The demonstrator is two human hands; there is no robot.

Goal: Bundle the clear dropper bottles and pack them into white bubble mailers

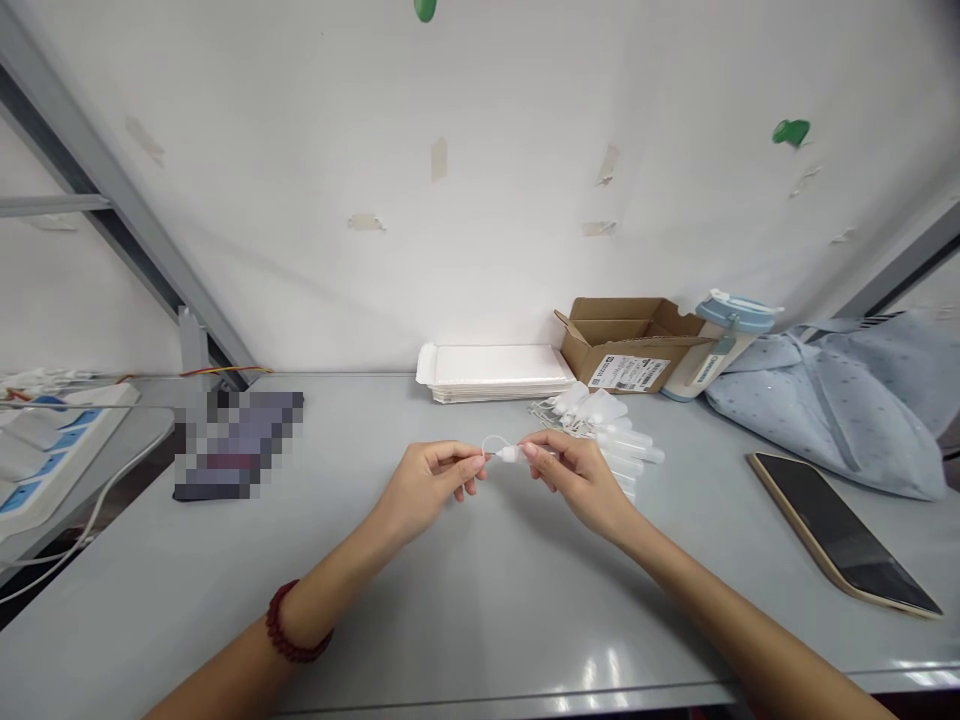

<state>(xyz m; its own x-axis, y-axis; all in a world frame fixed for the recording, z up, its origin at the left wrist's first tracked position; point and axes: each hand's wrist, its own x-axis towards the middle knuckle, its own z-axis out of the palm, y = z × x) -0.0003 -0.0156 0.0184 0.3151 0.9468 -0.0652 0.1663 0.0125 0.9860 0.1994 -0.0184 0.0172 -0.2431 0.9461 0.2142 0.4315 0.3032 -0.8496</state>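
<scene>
Left hand (429,484) pinching thin white loop (495,437), right hand (576,474) pinching its wider end (509,454)

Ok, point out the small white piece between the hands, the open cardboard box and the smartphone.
Small white piece with cord loop (510,454): head view, on its body.
Open cardboard box (628,372): head view, on the front wall's printed label.
Smartphone (844,535): head view, on its dark screen.

Off to my right, a phone (844,535) lies on the table (480,620) near a pale blue bag (832,410), a blue-lidded tumbler (709,358) just beside it; far left, a power strip (49,468).
</scene>
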